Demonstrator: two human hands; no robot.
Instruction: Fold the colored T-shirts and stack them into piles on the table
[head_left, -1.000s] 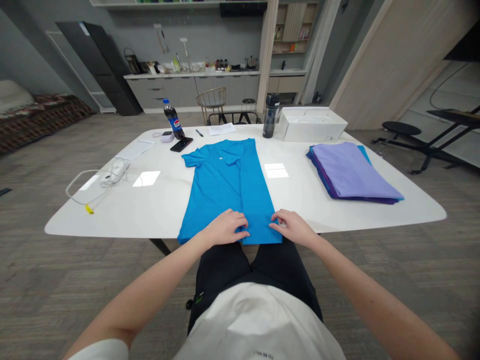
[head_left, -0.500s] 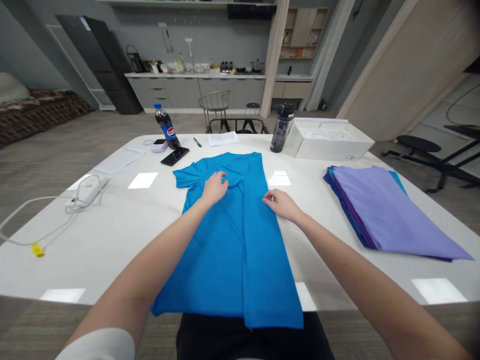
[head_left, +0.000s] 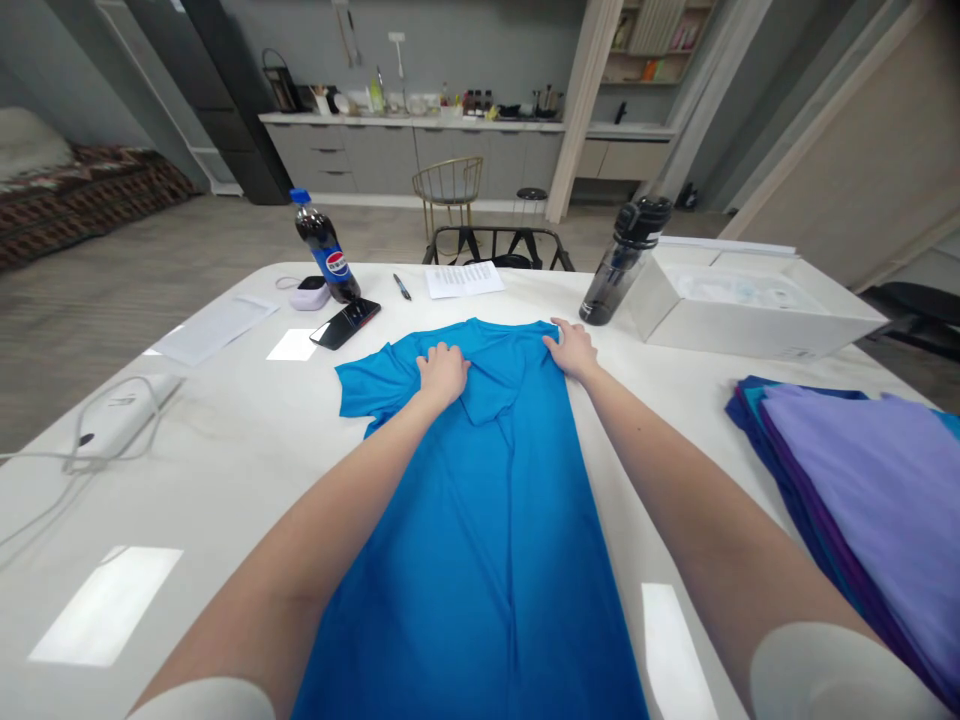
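A blue T-shirt (head_left: 465,530) lies on the white table, its right side folded inward and one short sleeve sticking out at the left. My left hand (head_left: 444,374) rests on the upper chest of the shirt, fingers bent; whether cloth is pinched under them is hidden. At the shirt's top right corner, my right hand (head_left: 571,348) touches the folded shoulder edge, thumb and fingers around the cloth there. The neckline is at the far end, and a long crease runs down the middle of the body.
Beyond the shirt are a cola bottle (head_left: 330,250), phone (head_left: 346,323), pen (head_left: 402,287), paper (head_left: 465,280), dark tumbler (head_left: 622,265) and white box (head_left: 742,315). Folded shirts (head_left: 870,480) lie at the right; a power strip (head_left: 120,420) with cables is at the left.
My right hand has moved up the shirt's edge from its side to the shoulder corner. My left hand stays on the chest area. The view has moved closer to the table.
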